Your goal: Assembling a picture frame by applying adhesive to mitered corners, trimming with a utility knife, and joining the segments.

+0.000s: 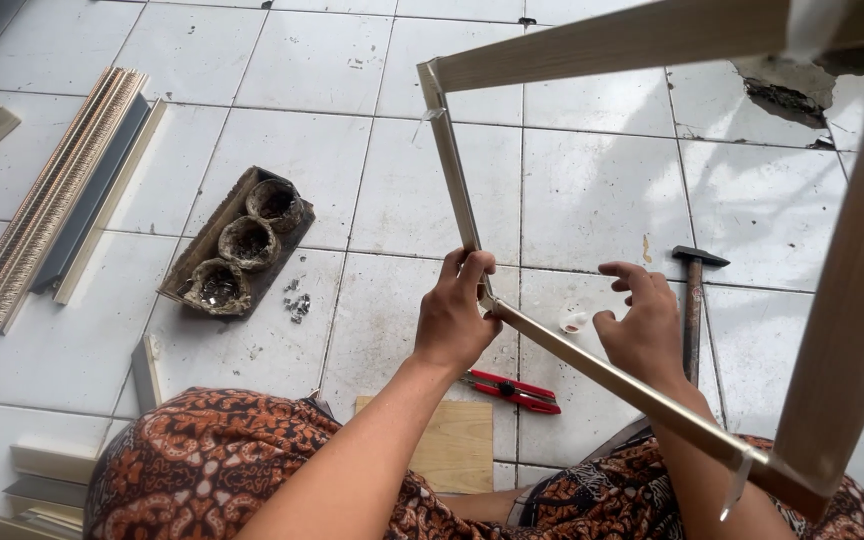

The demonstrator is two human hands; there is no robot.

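1. Head view: the left hand [452, 318] is clenched around a corner of a large wooden frame [592, 370], fingers [472, 268] wrapped over the top of the joint where two pale moulding bars meet.
2. The right hand [645, 325] rests against the same lower bar just to the right of that corner. Its fingers [630, 275] are curled loosely and spread above the bar, the thumb near the bar's edge; whether it truly grips the bar cannot be told.
3. The frame is held up off the floor, tilted. One bar runs from the left fingers up to a far corner; another runs from them down to a corner near the person's right knee.
4. Between the two hands, below the bar, a small white roll [574, 319] lies on the tiled floor [352, 80].
5. Below the left fingers lie red-handled pliers [512, 390] and a wooden board [457, 445].
6. Just right of the right fingers lies a hammer [694, 300].
7. Well left of the left fingers sits a dark tray [197, 250] with three round bowls, small nails [297, 303] beside it.
8. Farther left lie lengths of ornate moulding [57, 190].
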